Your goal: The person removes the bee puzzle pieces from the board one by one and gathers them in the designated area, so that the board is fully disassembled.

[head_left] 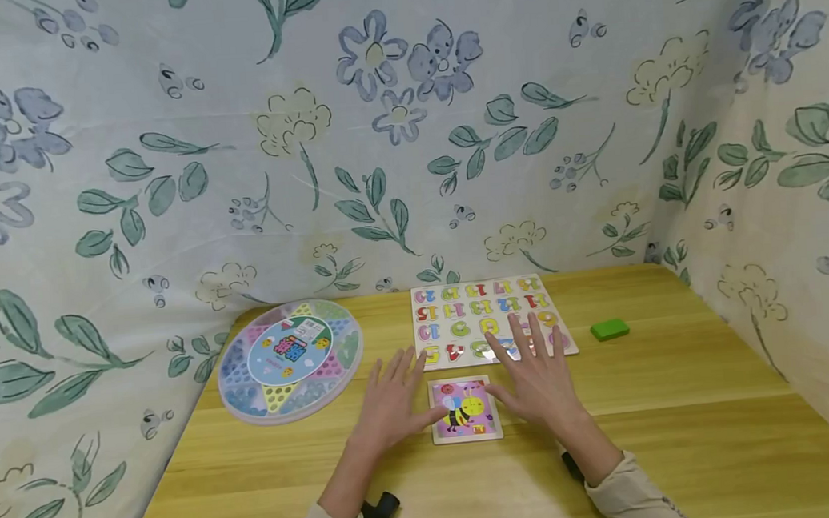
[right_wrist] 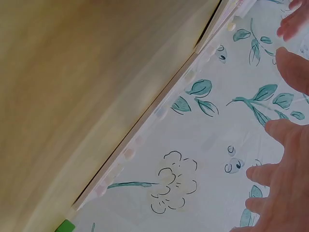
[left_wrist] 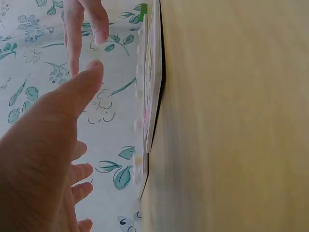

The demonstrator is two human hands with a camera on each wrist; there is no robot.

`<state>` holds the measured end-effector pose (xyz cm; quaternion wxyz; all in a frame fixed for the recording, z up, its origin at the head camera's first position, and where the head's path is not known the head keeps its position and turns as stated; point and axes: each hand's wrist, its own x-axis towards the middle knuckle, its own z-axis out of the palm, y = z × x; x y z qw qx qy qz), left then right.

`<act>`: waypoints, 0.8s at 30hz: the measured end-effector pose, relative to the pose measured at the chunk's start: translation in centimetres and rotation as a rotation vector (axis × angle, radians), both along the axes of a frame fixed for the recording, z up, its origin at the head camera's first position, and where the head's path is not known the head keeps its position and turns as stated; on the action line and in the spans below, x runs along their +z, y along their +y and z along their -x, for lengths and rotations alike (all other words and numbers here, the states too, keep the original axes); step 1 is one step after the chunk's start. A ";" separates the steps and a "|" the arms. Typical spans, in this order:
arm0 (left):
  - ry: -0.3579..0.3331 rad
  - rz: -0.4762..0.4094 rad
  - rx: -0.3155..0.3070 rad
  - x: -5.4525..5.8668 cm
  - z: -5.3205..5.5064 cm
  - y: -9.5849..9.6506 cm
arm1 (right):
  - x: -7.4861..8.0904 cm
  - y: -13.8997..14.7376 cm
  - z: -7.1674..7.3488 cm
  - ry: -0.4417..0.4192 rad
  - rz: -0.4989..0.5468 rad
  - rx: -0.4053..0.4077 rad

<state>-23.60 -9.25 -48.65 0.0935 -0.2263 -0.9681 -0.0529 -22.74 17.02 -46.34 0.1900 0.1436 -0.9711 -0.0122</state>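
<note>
A small square bee puzzle (head_left: pixel 466 430) lies on the table between the two hands. The left hand (head_left: pixel 390 405) hovers at its left side, fingers spread, its thumb overlapping the puzzle's edge in the head view. On the other side the right hand (head_left: pixel 538 379) is spread in the air, fingertips over the lower right of a number board (head_left: pixel 462 317). Both palms face down and hold nothing. In the left wrist view the left thumb (left_wrist: pixel 72 96) is extended above the table. The right wrist view shows the right hand (right_wrist: pixel 285 183) with straight fingers, apart from the boards.
A round Chinese checkers board (head_left: pixel 236 344) with a star pattern lies at the table's left. A green block (head_left: pixel 610 329) sits right of the number board. Floral cloth (head_left: pixel 394 172) hangs behind and beside the wooden table (head_left: pixel 686 432).
</note>
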 end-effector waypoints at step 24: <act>-0.307 -0.123 -0.150 -2.4 0.1 -0.5 | -0.1 -0.2 0.0 -0.040 -0.020 -0.012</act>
